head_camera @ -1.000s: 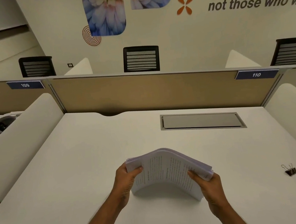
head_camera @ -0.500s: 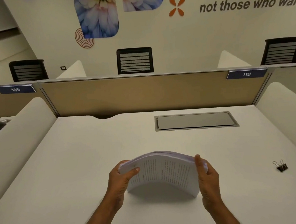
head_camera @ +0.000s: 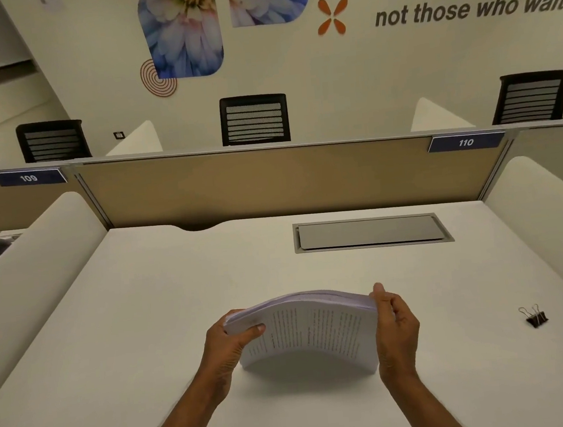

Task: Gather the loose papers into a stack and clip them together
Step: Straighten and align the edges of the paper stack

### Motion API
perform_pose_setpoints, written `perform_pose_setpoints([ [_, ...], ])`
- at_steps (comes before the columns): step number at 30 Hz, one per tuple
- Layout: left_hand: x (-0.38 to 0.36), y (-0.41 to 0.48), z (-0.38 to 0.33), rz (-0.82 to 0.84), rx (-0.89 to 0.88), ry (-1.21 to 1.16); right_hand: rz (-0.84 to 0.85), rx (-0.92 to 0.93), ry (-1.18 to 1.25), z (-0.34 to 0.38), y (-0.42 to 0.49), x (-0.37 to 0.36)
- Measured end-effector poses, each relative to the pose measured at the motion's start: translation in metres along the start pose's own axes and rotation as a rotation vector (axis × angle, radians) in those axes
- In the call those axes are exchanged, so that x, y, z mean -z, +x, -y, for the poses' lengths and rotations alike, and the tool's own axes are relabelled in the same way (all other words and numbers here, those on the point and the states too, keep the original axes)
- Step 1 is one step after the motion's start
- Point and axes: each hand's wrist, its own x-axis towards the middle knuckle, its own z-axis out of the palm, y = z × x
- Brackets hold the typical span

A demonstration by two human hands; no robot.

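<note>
A thick stack of printed white papers stands on its lower edge on the white desk, bowed upward in the middle. My left hand grips its left side, thumb on the front sheet. My right hand clasps its right side, fingers curled over the top corner. A black binder clip with silver handles lies on the desk to the right, well apart from both hands.
A grey cable hatch is set into the desk behind the papers. Tan partition closes the back, with white rounded dividers left and right. Black chairs stand beyond.
The stack has been turned level and squared up. My right hand slid from the lower right corner up to the right edge, and the left hand kept its grip.
</note>
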Motion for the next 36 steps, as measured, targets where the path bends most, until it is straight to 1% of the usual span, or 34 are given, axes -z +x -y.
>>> perform_pose_setpoints([
  [5,0.004,0.002,0.002,-0.006,0.01,0.022,0.012,0.036,-0.017,0.001,0.003,0.001],
  [10,0.004,0.002,0.002,-0.002,0.008,0.036,-0.024,0.025,-0.061,-0.003,0.007,0.003],
  [18,0.003,0.003,0.001,0.013,0.007,0.045,-0.013,0.031,-0.095,-0.005,0.011,0.0],
  [30,0.007,0.008,0.0,0.049,-0.037,0.061,0.053,0.094,-0.154,-0.009,0.013,0.007],
  [36,0.006,0.008,0.002,0.052,-0.034,0.068,0.122,0.098,-0.118,-0.003,0.015,0.015],
])
